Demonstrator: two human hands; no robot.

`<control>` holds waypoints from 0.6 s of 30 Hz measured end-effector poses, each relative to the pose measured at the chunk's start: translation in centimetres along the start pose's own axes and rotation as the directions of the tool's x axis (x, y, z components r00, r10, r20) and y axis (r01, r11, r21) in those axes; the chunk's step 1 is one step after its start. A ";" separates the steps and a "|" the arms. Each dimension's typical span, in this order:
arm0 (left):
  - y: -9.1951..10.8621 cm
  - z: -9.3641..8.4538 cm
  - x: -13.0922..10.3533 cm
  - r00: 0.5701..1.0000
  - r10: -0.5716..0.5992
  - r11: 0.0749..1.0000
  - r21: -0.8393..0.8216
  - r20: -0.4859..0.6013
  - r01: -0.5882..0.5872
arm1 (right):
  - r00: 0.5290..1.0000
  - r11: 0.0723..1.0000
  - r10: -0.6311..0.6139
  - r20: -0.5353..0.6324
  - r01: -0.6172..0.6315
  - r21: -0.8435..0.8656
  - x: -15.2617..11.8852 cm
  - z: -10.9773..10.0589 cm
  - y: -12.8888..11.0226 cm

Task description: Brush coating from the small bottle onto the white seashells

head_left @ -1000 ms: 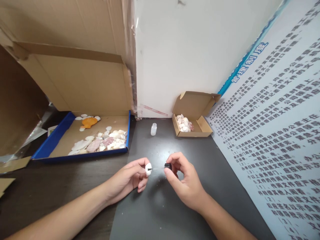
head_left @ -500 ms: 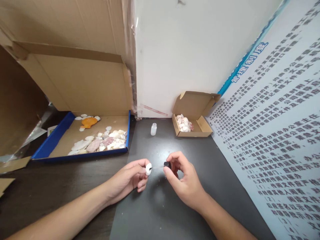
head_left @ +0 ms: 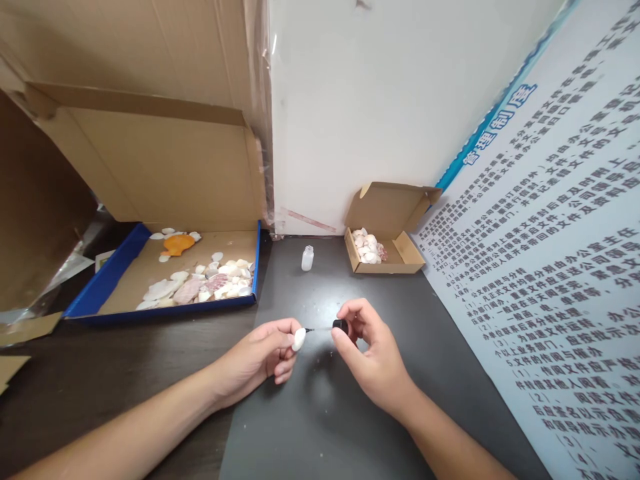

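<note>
Between its thumb and fingers, my left hand [head_left: 267,350] pinches a small white seashell [head_left: 299,339]. My right hand [head_left: 370,357] grips the black cap of a small brush [head_left: 340,326], whose thin stem points left. The dark bristle tip is close beside the shell's right edge; I cannot tell whether they touch. Farther back on the dark mat stands a small translucent bottle [head_left: 307,259], uncapped, with whitish contents.
A blue-edged cardboard box [head_left: 160,311] at left holds several shells and an orange scallop shell [head_left: 179,244]. A smaller open cardboard box [head_left: 390,269] with shells stands at the back right. A printed poster [head_left: 555,220] lines the right wall.
My right hand has shifted slightly right and up, drawing the brush tip from the shell's face to just off its edge. The shell has turned a little in my left hand.
</note>
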State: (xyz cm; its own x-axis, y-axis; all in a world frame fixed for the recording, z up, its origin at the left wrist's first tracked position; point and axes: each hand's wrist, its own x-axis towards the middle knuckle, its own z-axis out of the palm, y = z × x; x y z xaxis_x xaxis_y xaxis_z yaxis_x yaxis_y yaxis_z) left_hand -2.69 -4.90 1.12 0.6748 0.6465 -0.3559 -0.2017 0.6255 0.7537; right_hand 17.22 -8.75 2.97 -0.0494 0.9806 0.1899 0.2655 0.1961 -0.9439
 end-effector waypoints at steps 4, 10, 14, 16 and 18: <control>0.0 0.1 0.0 1.000 0.007 1.000 0.000 0.004 -0.007 | 1.000 0.999 0.014 0.020 -0.015 0.048 0.1 -0.1 -0.1; 0.0 0.0 0.0 1.000 0.013 1.000 0.000 0.006 -0.013 | 1.000 0.999 0.001 0.018 -0.002 0.036 0.1 -0.1 0.0; 0.0 0.0 0.0 1.000 0.016 1.000 0.002 0.012 -0.016 | 1.000 0.999 -0.020 0.019 0.021 -0.024 0.0 0.0 0.1; 0.0 0.1 0.0 1.000 0.022 1.000 0.003 0.016 -0.023 | 1.000 0.999 -0.026 0.014 0.027 -0.030 0.0 0.0 0.2; 0.0 0.1 0.0 1.000 0.021 1.000 0.010 0.018 -0.021 | 0.999 1.000 -0.024 0.027 0.024 0.007 0.0 0.0 0.2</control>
State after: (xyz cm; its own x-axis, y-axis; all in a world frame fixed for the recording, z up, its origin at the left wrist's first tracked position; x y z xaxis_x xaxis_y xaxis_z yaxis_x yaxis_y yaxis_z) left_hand -2.63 -4.94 1.24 0.6834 0.6513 -0.3298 -0.2086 0.6071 0.7667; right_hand 17.26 -8.74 2.80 -0.0821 0.9753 0.2052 0.2580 0.2196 -0.9409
